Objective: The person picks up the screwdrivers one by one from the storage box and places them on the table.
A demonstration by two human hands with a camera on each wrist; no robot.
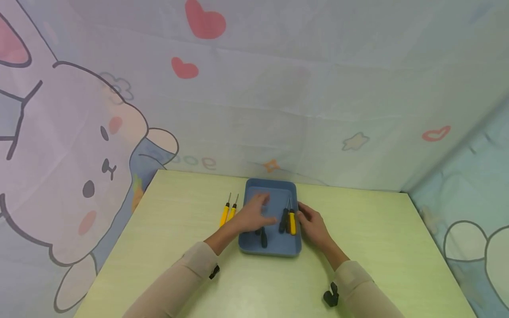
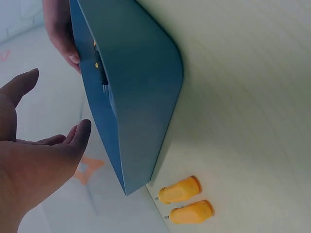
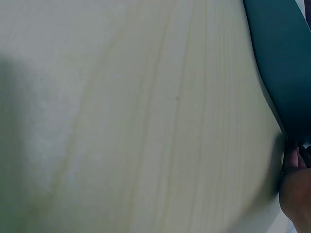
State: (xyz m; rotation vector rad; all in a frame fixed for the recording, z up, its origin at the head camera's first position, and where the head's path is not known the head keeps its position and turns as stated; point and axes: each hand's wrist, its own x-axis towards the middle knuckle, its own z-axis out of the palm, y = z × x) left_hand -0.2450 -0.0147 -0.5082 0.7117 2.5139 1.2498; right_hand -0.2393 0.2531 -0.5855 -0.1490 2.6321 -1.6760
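Note:
My left hand (image 1: 254, 214) hovers over the blue tray (image 1: 270, 252), its thumb and fingers spread apart with nothing between them. Beneath it, partly hidden, lie black-handled screwdrivers (image 1: 264, 238) in the tray's near left part. Against the tray's right wall rests my right hand (image 1: 314, 225), fingers touching the outside near the rim. Inside, close to that wall, are a black-handled screwdriver (image 1: 283, 221) and a yellow-handled screwdriver (image 1: 292, 222), shafts pointing away from me. In the left wrist view, my left hand (image 2: 43, 155) is apart from the tray wall (image 2: 146, 73).
Two yellow-handled screwdrivers (image 1: 225, 214) lie on the table just left of the tray, the right one partly behind my left hand. The pale wood table (image 1: 366, 247) ends at a printed cloth backdrop (image 1: 318, 88) close behind the tray.

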